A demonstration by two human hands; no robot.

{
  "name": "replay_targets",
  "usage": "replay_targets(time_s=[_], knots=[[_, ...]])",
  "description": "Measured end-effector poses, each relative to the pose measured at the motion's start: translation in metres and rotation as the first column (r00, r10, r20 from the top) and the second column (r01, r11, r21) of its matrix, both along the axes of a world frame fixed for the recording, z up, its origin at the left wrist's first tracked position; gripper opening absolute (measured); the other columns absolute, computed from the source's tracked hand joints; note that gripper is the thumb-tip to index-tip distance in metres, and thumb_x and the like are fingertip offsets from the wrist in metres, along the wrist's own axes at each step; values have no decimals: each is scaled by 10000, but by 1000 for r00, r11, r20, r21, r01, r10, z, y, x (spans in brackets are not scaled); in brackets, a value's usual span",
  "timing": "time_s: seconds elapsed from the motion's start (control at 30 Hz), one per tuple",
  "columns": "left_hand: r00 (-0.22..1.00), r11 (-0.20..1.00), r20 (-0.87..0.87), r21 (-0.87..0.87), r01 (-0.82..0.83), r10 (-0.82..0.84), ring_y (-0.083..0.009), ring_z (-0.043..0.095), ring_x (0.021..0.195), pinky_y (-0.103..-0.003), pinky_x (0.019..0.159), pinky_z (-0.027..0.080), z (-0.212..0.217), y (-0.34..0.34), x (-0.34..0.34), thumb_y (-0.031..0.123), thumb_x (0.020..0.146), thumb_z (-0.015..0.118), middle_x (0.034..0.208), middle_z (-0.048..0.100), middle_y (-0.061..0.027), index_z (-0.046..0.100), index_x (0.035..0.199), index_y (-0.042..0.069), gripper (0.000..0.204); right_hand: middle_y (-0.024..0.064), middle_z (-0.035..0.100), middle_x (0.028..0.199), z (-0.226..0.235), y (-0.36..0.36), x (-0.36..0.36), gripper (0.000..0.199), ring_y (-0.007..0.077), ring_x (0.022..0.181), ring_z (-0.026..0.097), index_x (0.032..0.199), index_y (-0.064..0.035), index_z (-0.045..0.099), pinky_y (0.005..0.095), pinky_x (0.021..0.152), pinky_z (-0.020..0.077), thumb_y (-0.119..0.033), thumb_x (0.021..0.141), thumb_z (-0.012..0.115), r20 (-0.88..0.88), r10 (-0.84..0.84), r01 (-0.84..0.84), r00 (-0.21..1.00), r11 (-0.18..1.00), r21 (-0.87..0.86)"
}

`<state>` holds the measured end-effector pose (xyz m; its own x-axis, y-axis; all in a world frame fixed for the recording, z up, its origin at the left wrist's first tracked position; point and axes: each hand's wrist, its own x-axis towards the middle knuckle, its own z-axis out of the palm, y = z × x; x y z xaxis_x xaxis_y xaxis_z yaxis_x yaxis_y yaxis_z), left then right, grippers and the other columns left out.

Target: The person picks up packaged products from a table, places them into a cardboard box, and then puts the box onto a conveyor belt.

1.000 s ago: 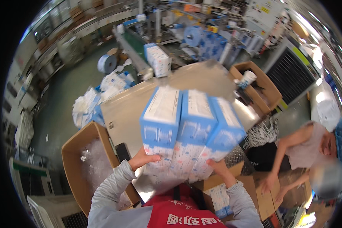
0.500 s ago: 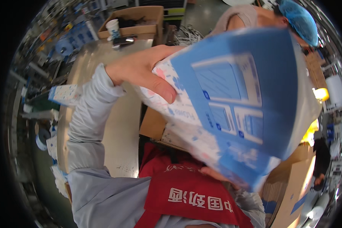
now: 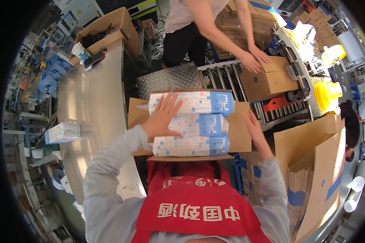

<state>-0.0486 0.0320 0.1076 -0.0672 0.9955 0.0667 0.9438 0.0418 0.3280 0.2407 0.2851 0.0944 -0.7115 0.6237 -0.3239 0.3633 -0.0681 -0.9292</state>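
Observation:
An open cardboard carton (image 3: 240,128) stands in front of me with its flaps folded outward. Three visible soft packs, printed blue and white with small flowers, lie in it in rows: a far pack (image 3: 192,101), a middle pack (image 3: 213,124) and a near pack (image 3: 182,146). My left hand (image 3: 162,118) lies on their left part, fingers spread and pressing flat. At the carton's right flap is my right hand (image 3: 254,131), its fingers stretched out and holding nothing; whether it touches the flap I cannot tell.
A metal table (image 3: 91,109) runs along my left, with a single pack (image 3: 64,132) on its edge. Ahead, another person's hands (image 3: 253,60) rest on a closed carton (image 3: 267,81) on the roller conveyor. Flattened cartons (image 3: 300,190) stand upright at my right.
The flowered pack held up close before me is out of my hands, and packs now show inside the carton. My left hand has come down onto them. The view has shifted, revealing the conveyor.

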Motion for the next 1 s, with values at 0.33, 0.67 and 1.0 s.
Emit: replay_targets(time_s=[0.33, 0.67, 1.0], knots=[[908, 912, -163, -82, -402, 386, -471, -57, 1438, -621, 1118, -34, -111, -59, 46, 682, 801, 572, 1572, -7, -251, 186, 1527, 121, 996, 250, 248, 1504, -97, -36, -79, 919, 421, 1389, 253, 1489, 1, 199, 456, 1162, 172, -369, 822, 712, 313, 242, -394, 919, 493, 776], [955, 955, -7, 9, -295, 295, -387, 140, 1447, -573, 1153, 103, -164, -74, 37, 354, 883, 570, 1561, 181, -195, 313, 1488, 133, 693, 162, 347, 1494, -126, -45, -59, 647, 326, 1390, 307, 1406, -43, 418, 512, 1154, 190, -353, 876, 618, 423, 512, -597, 748, 239, 766], [861, 834, 201, 223, -505, 467, -434, 323, 1349, -572, 1121, 192, -160, -78, 19, 194, 813, 613, 1398, 439, -232, 456, 1350, 1, 592, 174, 714, 928, -132, 37, 39, 510, 203, 882, 686, 1054, 4, 694, 346, 794, 532, -474, 882, 641, 278, 212, -233, 937, 972, 44]])
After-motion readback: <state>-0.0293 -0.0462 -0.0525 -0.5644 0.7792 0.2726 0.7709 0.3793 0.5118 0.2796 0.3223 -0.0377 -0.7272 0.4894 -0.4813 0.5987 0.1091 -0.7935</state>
